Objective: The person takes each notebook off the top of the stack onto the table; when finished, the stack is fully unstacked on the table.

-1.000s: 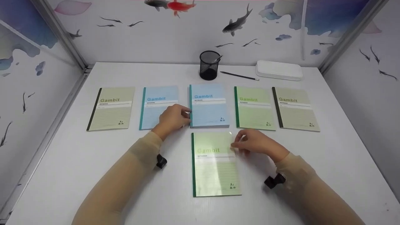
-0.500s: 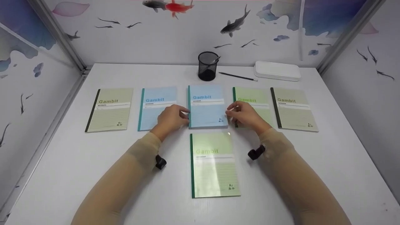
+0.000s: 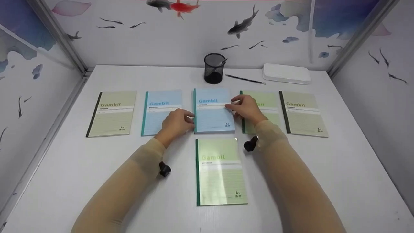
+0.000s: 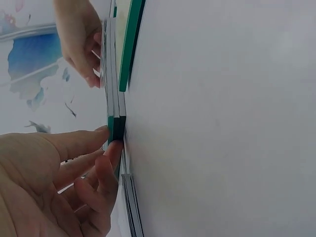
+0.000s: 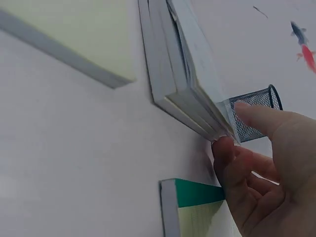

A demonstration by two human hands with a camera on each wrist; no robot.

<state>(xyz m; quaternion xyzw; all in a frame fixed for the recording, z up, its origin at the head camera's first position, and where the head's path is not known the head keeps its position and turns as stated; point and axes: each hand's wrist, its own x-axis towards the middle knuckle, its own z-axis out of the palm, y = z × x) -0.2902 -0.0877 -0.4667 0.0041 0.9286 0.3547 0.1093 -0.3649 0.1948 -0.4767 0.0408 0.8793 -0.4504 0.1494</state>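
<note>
Since a second ago, the right hand [image 3: 246,108] has left the glossy light-green rectangular notebook [image 3: 221,183] at the front and come to the right edge of the blue-topped stack of paper notebooks [image 3: 213,118]; the left hand [image 3: 176,123] has stayed at that stack's teal spine. Both hands are curled to a narrow pinch: the left has thumb and forefinger on the spine edge, the right has its thumb over the cover's edge and a finger lower down. The stack lies flat on the white counter [image 3: 174,213], mid-row, just behind the front notebook. To its left are a flat pale-blue notebook [image 3: 163,97] and a tan dark-spined notebook [image 3: 111,124]; to its right, a light-green dark-spined notebook [image 3: 271,110], partly hidden by the right hand and sleeve, and another tan notebook [image 3: 304,119]. Behind stands a black wire-mesh cup [image 3: 213,69].
</note>
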